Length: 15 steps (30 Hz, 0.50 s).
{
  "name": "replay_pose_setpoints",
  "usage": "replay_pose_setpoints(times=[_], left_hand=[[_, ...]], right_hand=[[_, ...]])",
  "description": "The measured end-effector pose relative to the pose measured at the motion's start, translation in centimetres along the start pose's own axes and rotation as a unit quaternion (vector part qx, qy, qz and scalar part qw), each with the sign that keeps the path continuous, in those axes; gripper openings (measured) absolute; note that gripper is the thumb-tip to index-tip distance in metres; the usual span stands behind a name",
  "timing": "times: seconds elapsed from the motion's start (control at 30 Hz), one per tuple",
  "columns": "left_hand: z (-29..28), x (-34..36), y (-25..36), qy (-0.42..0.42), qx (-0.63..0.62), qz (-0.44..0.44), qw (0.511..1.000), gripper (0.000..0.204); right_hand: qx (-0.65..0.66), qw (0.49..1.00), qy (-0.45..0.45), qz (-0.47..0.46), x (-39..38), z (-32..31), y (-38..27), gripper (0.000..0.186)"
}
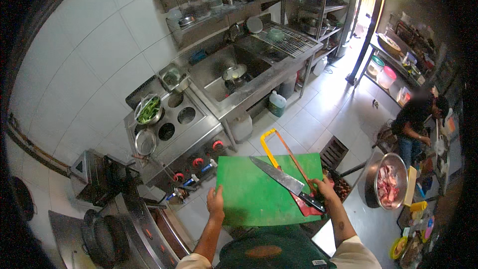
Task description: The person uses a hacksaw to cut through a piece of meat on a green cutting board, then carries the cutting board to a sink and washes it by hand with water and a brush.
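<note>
My left hand (215, 201) grips the left edge of a green cutting board (251, 189), held out in front of me. My right hand (325, 191) is closed at the board's right edge, beside the black handle of a large knife (284, 178). The knife lies diagonally across the board, with a yellow-and-orange hacksaw (270, 150) under it, its frame jutting past the far edge. A red item (304, 206), unclear what, lies under the knife near the right side.
A burner counter (199, 119) with a pot of greens (148, 112) adjoins a steel sink (209, 79). Right: a steel bowl of raw meat (387, 183) and a person (411, 129) working at a side counter. Dark pans (102, 239) sit lower left. A dark slatted object (334, 153) is beyond the board.
</note>
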<state>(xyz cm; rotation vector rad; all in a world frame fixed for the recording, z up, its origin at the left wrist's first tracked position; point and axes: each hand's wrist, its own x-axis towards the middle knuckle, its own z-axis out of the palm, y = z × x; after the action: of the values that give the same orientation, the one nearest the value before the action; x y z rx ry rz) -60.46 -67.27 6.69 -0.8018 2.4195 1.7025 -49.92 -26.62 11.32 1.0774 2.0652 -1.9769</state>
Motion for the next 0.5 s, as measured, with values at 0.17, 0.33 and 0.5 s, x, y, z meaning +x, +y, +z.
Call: replay_pose_setpoints(times=[0.17,0.33,0.5], left_hand=[[6.2,11.4,1.5,0.041,-0.061,-0.002,0.997,0.042],[11.4,17.9,12.4,0.006,-0.166,-0.024,0.986,0.029],[18.6,23.7,22.9,0.032,-0.212,-0.029,0.976,0.029]], right_hand=[[0.003,0.999,-0.033,0.010,13.5,2.4,-8.6,0.047],[-0.073,0.996,-0.044,0.032,27.4,3.8,-18.8,0.054],[-0.124,0.991,-0.043,0.016,39.8,4.3,-28.3,0.060]])
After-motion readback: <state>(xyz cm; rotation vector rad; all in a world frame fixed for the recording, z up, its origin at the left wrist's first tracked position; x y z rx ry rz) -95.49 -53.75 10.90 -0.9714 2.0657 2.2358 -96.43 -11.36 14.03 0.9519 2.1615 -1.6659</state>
